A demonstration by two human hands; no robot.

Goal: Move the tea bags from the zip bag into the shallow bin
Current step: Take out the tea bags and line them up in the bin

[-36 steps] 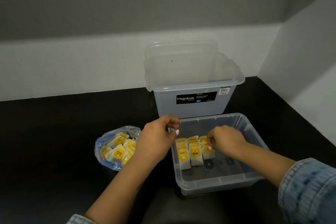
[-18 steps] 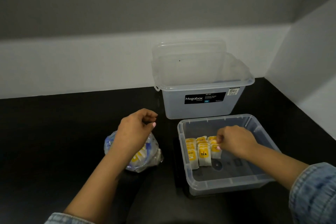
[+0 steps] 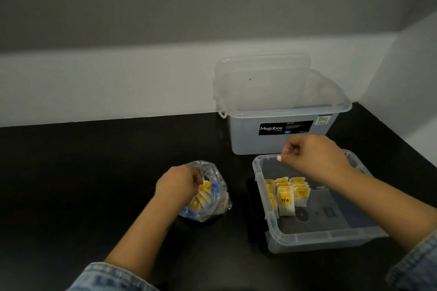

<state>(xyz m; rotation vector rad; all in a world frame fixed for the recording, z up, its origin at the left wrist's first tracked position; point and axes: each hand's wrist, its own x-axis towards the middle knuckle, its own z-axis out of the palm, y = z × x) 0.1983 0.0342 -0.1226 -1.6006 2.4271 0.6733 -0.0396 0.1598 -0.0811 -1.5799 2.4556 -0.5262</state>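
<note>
The left hand (image 3: 176,184) reaches into the one zip bag (image 3: 208,205) on the surface (image 3: 94,184), its grip curled round tea bags (image 3: 203,194) there. The right hand (image 3: 314,160) hovers over the one shallow bin (image 3: 307,236), fingers curled on nothing; three short rows of sachets (image 3: 287,196) stand inside, their number unclear

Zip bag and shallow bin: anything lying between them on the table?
Nothing. The head view shows only bare black table between the zip bag and the shallow bin. The two stand apart, not touching.

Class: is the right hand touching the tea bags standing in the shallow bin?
Apart. The head view shows the right hand raised clear above the tea bags.
</note>
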